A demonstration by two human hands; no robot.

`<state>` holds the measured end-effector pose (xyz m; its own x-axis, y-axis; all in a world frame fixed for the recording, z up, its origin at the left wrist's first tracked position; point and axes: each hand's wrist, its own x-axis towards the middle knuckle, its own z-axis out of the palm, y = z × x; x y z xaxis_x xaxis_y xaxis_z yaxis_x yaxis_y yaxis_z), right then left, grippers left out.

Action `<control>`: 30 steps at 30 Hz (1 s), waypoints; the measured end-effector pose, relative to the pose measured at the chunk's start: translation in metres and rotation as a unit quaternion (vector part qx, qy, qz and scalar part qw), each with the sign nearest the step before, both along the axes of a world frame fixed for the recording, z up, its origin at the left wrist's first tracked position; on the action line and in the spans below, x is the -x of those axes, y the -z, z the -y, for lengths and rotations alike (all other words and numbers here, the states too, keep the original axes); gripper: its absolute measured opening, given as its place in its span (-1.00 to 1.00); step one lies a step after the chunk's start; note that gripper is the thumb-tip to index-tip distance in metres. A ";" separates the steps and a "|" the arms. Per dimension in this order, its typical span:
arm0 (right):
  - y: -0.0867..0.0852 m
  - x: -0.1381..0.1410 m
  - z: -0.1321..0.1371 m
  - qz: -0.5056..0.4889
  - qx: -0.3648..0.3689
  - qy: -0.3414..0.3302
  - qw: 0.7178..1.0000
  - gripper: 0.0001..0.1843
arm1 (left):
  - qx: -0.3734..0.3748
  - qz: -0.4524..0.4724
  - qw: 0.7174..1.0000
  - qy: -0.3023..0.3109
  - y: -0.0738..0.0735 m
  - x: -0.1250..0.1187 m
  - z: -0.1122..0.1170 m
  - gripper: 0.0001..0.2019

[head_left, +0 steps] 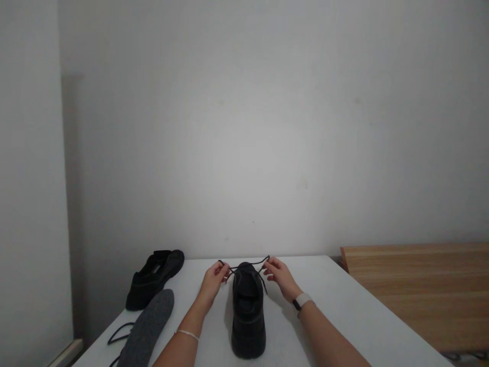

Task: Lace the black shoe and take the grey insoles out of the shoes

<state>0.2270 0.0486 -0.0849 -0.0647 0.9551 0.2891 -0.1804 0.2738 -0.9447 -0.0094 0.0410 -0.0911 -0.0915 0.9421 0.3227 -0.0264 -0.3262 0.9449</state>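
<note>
A black shoe (pixel 248 326) stands on the white table, heel toward me and toe toward the wall. My left hand (pixel 214 279) is at its left side, fingers pinched on one end of the black shoelace (pixel 252 263). On the right side, my right hand (pixel 279 276) pinches the other part of the same lace. Between the two hands the lace stretches across the front of the shoe, and a loose end hangs down by the right hand. The shoe's toe and lower eyelets are hidden behind its tongue.
A second black shoe (pixel 153 278) rests at the table's back left. In front of it lies a grey insole (pixel 148 326), with a loose black lace (pixel 119 334) beside it. The white table (pixel 328 316) meets the wall (pixel 244 127); a wooden board (pixel 416 295) stands at right.
</note>
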 end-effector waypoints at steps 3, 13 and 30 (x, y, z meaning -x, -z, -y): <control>-0.001 -0.005 -0.006 -0.060 -0.001 0.037 0.998 -0.60 | -0.004 0.087 0.996 -0.008 -0.001 0.004 -0.002 -0.57; -0.007 -0.025 -0.017 -0.133 -0.076 0.240 0.959 -0.58 | -0.113 0.165 0.967 -0.160 -0.015 0.016 -0.002 -0.58; -0.095 0.019 0.028 0.031 -0.212 0.148 0.966 -0.69 | -0.273 0.025 0.943 -0.189 -0.137 -0.008 0.049 -0.78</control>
<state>0.2084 0.0207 0.0106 0.1631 0.7316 0.6619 0.0174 0.6686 -0.7434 -0.0017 -0.0085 0.0460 -0.4162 0.5341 0.7358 0.1489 -0.7583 0.6347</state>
